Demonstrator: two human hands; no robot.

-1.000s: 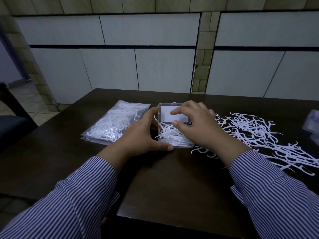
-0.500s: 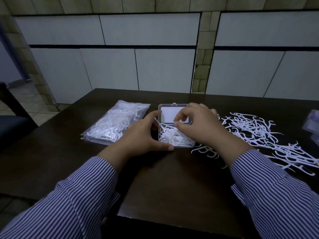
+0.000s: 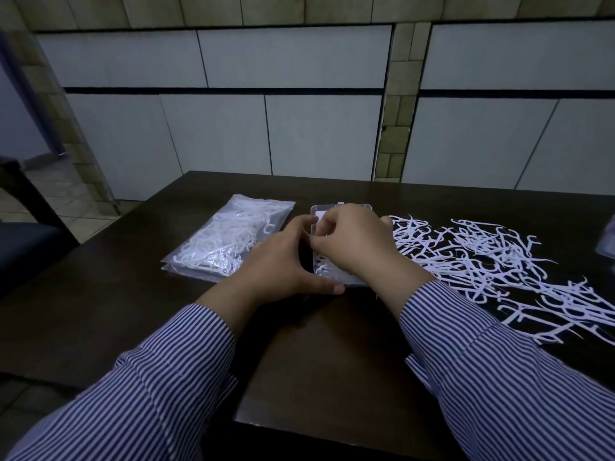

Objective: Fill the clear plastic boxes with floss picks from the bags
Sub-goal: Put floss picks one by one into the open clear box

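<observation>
At the far left, beside the dark desk point(image 3: 316, 361), a dark chair point(image 3: 26, 241) stands on the tiled floor. On the left part of the desk lies a clear bag point(image 3: 229, 242), flat and full of white floss picks. Just right of the bag is the left hand point(image 3: 283, 264). It grips the left side of the clear box point(image 3: 339, 261): the thumb lies along the near edge of the box and the fingers curl up at its far left corner. The box stands in the middle of the desk and has white picks inside, at the near end. The right hand point(image 3: 352, 247) is over the box and covers most of it. Its fingers are curled, with the tips close together at the left side of the box; if they pinch a pick I cannot tell. Right of this hand a wide loose heap of picks point(image 3: 492, 267) lies on the desk, reaching to the right edge of the view. Both sleeves are striped.
</observation>
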